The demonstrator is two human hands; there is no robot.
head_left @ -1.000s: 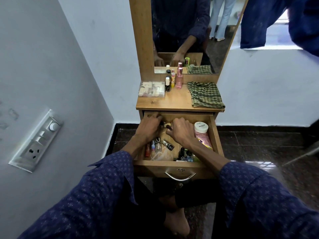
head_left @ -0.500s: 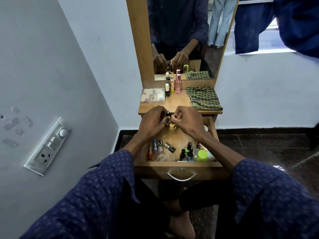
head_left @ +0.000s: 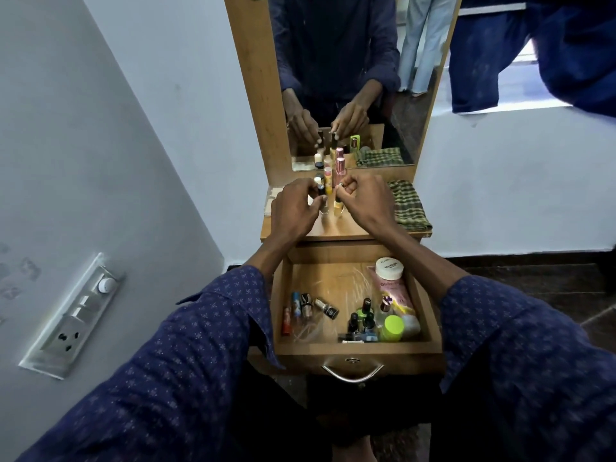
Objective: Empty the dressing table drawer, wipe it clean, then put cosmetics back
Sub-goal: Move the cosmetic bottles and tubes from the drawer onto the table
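Both hands up on the surface, a small bottle in each grip.

Left hand (head_left: 293, 211) pinches a dark-capped bottle (head_left: 322, 195), right hand (head_left: 363, 200) pinches a second bottle (head_left: 338, 208), both standing mid-surface near the back edge. Open drawer (head_left: 360, 350) below holds cosmetics along its front wall; folded cloth (head_left: 408, 208) lies at the surface's right edge.

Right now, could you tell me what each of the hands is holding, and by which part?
The left hand pinches a small bottle by its dark cap; the right hand pinches another small bottle by its cap.
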